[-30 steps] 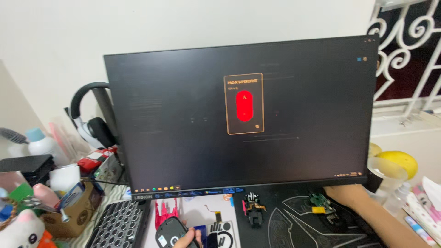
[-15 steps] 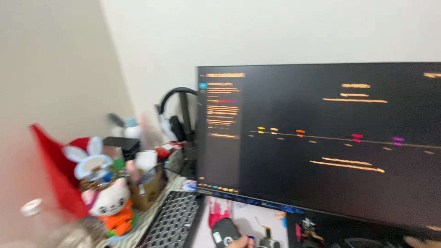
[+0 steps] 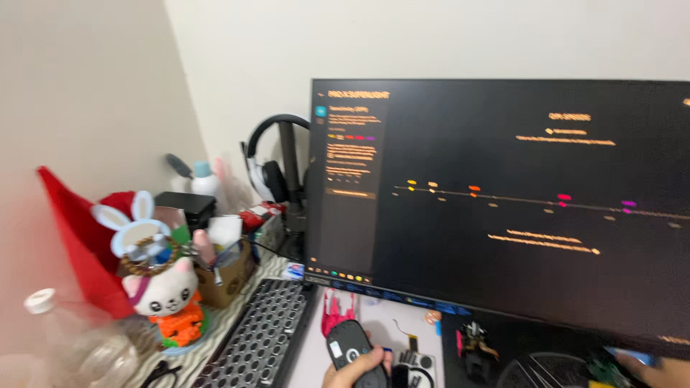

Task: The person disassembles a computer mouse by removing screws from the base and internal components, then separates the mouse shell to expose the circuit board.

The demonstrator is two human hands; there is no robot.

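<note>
My left hand (image 3: 357, 366) shows at the bottom edge, its fingers wrapped over a black computer mouse (image 3: 346, 345) with a small round mark on its back. The mouse is held just above a white mat (image 3: 388, 323) below the monitor (image 3: 503, 201). Only a sliver of my right hand (image 3: 663, 371) shows in the bottom right corner, beside small green and blue parts (image 3: 611, 363); its grip is hidden. The dark screen shows orange text and coloured dots along a line.
A perforated black keyboard (image 3: 262, 334) lies left of the mouse. A white cat figure (image 3: 169, 294), red hat (image 3: 75, 244), cardboard box (image 3: 226, 276), clear bottle (image 3: 72, 345) and headphones on a stand (image 3: 273, 165) crowd the left. A small dark figure (image 3: 476, 343) stands on the black mat.
The view has swung left, bringing the cluttered left side of the desk into sight. The screen changed from a red mouse picture to text and lines. The left hand still holds the mouse.
</note>
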